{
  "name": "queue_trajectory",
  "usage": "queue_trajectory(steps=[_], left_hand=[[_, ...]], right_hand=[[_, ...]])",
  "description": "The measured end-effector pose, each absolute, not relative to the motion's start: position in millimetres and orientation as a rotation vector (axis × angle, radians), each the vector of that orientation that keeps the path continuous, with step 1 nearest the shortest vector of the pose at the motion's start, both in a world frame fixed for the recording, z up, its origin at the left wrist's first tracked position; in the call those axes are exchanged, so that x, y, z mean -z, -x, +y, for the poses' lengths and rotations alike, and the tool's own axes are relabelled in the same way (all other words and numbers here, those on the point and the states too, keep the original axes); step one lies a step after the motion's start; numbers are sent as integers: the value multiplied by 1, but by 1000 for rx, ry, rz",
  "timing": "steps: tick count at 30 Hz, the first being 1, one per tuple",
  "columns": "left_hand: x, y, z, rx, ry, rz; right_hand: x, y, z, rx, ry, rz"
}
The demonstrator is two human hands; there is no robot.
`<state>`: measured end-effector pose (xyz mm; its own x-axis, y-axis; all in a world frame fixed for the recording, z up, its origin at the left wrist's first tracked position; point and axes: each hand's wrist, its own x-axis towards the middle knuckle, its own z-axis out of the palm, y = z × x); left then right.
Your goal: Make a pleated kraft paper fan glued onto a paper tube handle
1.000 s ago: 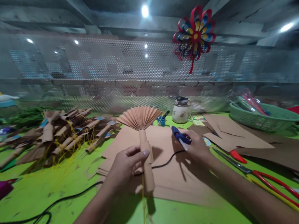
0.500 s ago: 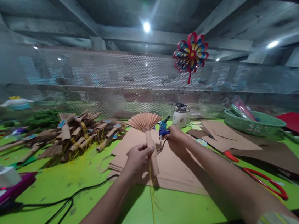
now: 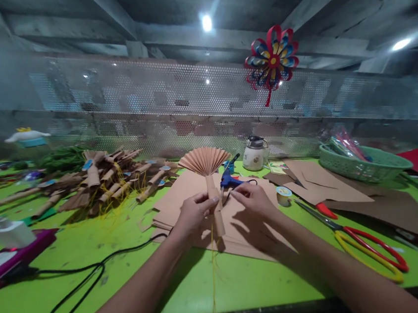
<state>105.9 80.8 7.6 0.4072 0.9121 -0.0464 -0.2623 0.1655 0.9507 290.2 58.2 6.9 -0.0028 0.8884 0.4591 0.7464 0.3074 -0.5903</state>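
My left hand is closed around the rolled paper handle of a pleated brown paper fan. The fan stands upright with its pleats spread at the top, and thin yellow string hangs from the handle. Just right of the handle, my right hand is held with loosely bent fingers, and nothing shows in them. Beyond its fingertips a blue glue gun rests on the stack of brown paper sheets. A small round tub with a sticker-like top sits to the right of that hand.
Several finished-looking fans lie piled at left behind a purple power strip with a black cable. On the right are red-and-yellow scissors, brown paper pieces and a green basket. A white jar stands behind.
My right hand has let go of the glue gun, which now rests on the paper, and has come nearer to me. My left hand still holds the fan. The view has shifted slightly.
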Motion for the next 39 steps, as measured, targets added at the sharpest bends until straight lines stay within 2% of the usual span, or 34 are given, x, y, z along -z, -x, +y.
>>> queue_trajectory(steps=[3,7,22,30,39], left_hand=[[-5,-108,82,-1005,-1088,685],[0,-112,85,-1015,-1057,630],[-5,-117,71,-959,-987,579],[-7,-120,67,-973,-924,601],[-6,-118,69,-964,-951,557]], right_hand=[[11,-270,41,-819,1258,-1596],[24,-254,37,-1052,1189,-1386],[14,-240,24,-1242,970,-961],[19,-241,24,-1141,930,-1019],[14,-241,18,-1203,922,-1025]])
